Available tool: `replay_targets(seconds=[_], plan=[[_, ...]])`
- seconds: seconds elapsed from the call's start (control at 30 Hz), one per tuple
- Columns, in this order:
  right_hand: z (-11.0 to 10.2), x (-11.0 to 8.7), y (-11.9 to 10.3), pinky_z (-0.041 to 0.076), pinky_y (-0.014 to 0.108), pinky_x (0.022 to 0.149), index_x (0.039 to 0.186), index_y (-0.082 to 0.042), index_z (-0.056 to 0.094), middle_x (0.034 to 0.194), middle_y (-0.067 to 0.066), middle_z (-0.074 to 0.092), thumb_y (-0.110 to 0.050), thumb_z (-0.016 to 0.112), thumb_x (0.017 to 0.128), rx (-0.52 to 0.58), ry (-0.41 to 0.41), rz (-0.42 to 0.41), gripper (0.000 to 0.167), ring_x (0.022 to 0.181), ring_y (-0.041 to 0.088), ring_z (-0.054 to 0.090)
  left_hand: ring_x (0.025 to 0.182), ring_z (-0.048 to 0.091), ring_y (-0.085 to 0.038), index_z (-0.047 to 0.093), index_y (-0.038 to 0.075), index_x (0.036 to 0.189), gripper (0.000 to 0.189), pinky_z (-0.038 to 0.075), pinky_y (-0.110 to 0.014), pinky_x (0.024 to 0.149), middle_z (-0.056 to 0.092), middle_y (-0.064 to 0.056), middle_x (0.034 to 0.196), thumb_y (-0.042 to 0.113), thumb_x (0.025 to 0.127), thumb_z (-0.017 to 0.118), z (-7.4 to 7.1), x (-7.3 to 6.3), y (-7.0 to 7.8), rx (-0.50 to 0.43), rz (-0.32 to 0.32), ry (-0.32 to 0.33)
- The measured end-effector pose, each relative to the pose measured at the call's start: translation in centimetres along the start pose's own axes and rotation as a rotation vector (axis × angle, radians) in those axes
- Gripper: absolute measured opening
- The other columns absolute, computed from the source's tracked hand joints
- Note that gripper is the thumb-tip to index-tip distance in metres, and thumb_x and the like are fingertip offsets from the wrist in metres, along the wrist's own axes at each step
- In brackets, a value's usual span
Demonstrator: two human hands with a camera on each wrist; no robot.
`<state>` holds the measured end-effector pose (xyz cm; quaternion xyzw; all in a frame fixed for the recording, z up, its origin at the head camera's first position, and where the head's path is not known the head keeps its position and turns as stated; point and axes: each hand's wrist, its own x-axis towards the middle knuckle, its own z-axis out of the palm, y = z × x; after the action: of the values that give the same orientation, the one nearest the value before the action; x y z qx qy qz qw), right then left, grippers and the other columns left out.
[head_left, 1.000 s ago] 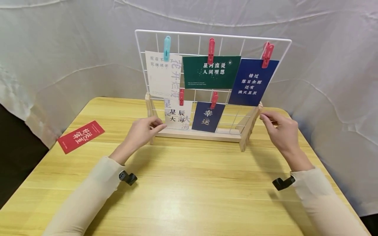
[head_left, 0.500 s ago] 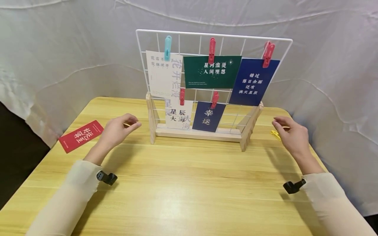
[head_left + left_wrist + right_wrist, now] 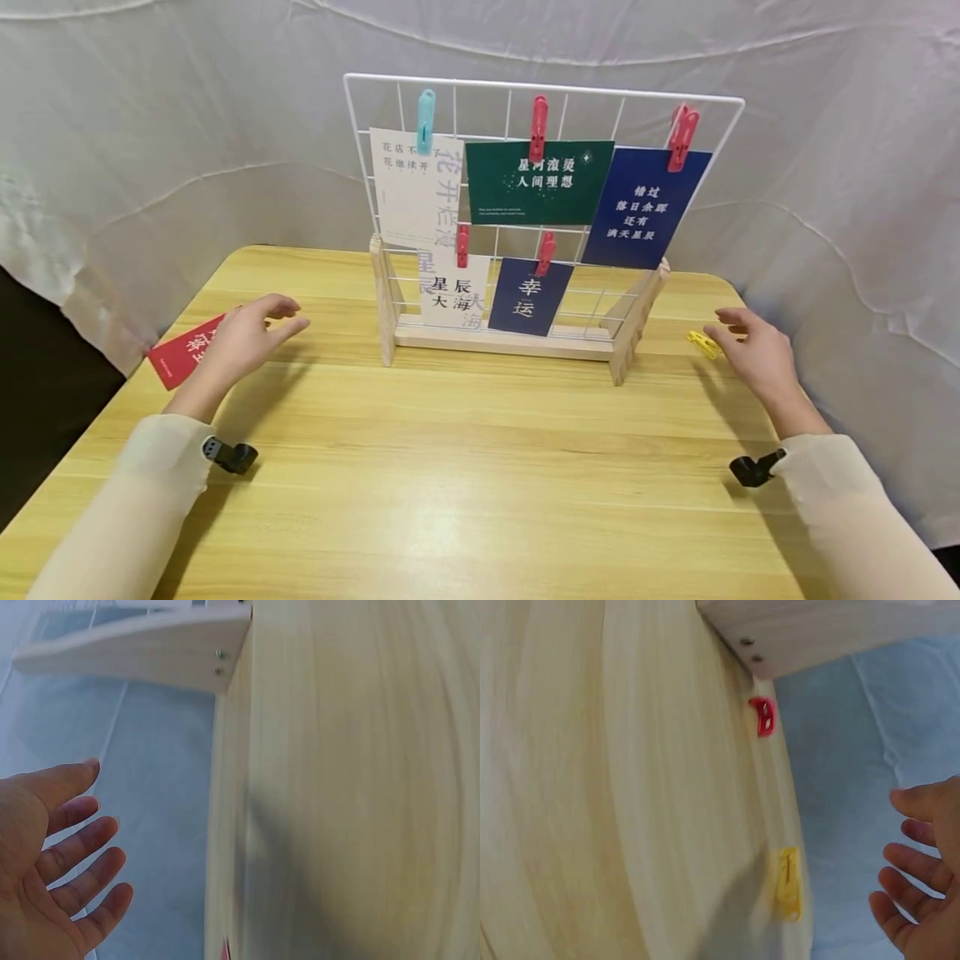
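Observation:
My left hand, fingers loosely bent and holding nothing, hovers above the table over part of a red card. To the right, a yellow clip lies on the table beside my right hand, which is also free of any object. Between them stands a white wire grid on a wooden stand. In the right wrist view the yellow clip lies near the table edge, apart from the fingers, and a red clip lies by the stand's foot.
Clips hold several cards on the grid, including a green card, a blue card, a small navy card and a white card. A pale cloth hangs behind the wooden table.
Both hands have moved outward from the stand's sides, the left one toward the red card, the right one toward the yellow clip, which has come into sight. The cards on the grid stay put.

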<state>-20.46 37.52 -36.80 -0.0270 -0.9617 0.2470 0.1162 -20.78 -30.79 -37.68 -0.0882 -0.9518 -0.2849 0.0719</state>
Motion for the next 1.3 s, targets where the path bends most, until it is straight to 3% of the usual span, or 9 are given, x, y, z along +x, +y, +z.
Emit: replay_targets(seconds=[0.27, 0.47, 0.7, 0.93, 1.13, 1.3], plan=[[0.5, 0.4, 2.5, 0.034, 0.067, 0.092, 0.14, 0.005, 0.043, 0.137, 0.035, 0.043, -0.047, 0.051, 0.1, -0.037, -0.135, 0.069, 0.066, 0.122, 0.054, 0.04, 0.109, 0.052, -0.046, 0.054, -0.001, 0.127, 0.054, 0.04, -0.061, 0.087, 0.057, -0.027, 0.124, 0.043, 0.097, 0.058, -0.9, -0.3, -2.9, 0.067, -0.055, -0.008], [0.8, 0.4, 3.2, 0.034, 0.067, 0.091, 0.142, 0.003, 0.043, 0.14, 0.035, 0.04, -0.047, 0.054, 0.098, -0.034, -0.126, 0.066, 0.067, 0.121, 0.055, 0.04, 0.113, 0.047, -0.05, 0.048, -0.001, 0.134, 0.066, 0.038, -0.064, 0.088, 0.051, -0.031, 0.128, 0.052, 0.096, 0.055, -1.8, -0.7, -5.3, 0.078, -0.152, -0.051], [1.1, 0.6, 3.9, 0.034, 0.069, 0.091, 0.143, 0.003, 0.041, 0.142, 0.035, 0.037, -0.048, 0.056, 0.097, -0.025, -0.14, 0.074, 0.071, 0.122, 0.057, 0.037, 0.112, 0.044, -0.055, 0.043, -0.009, 0.134, 0.066, 0.036, -0.068, 0.089, 0.046, -0.038, 0.127, 0.044, 0.097, 0.058, -2.8, -1.0, -8.3, 0.14, -0.188, -0.086], [1.8, 0.7, 4.7, 0.034, 0.066, 0.095, 0.143, 0.007, 0.038, 0.14, 0.039, 0.037, -0.048, 0.059, 0.096, -0.022, -0.174, 0.082, 0.075, 0.123, 0.056, 0.04, 0.118, 0.034, -0.06, 0.031, -0.016, 0.14, 0.086, 0.03, -0.069, 0.094, 0.034, -0.046, 0.133, 0.052, 0.095, 0.057, -3.9, -1.4, -10.9, 0.152, -0.286, -0.167], [2.2, 0.6, 4.7, 0.036, 0.065, 0.092, 0.144, 0.008, 0.036, 0.132, 0.042, 0.043, -0.044, 0.058, 0.097, -0.032, -0.182, 0.068, 0.073, 0.117, 0.056, 0.045, 0.115, 0.035, -0.059, 0.027, -0.018, 0.141, 0.096, 0.032, -0.067, 0.093, 0.029, -0.049, 0.133, 0.059, 0.092, 0.056, -5.0, -1.6, -12.1, 0.174, -0.345, -0.236], [2.4, 0.6, 4.7, 0.037, 0.065, 0.089, 0.143, 0.01, 0.035, 0.127, 0.041, 0.046, -0.042, 0.055, 0.099, -0.044, -0.194, 0.059, 0.071, 0.111, 0.056, 0.047, 0.106, 0.039, -0.056, 0.029, -0.019, 0.138, 0.104, 0.036, -0.063, 0.088, 0.033, -0.048, 0.13, 0.063, 0.084, 0.065, -5.8, -1.5, -12.1, 0.2, -0.354, -0.307]])
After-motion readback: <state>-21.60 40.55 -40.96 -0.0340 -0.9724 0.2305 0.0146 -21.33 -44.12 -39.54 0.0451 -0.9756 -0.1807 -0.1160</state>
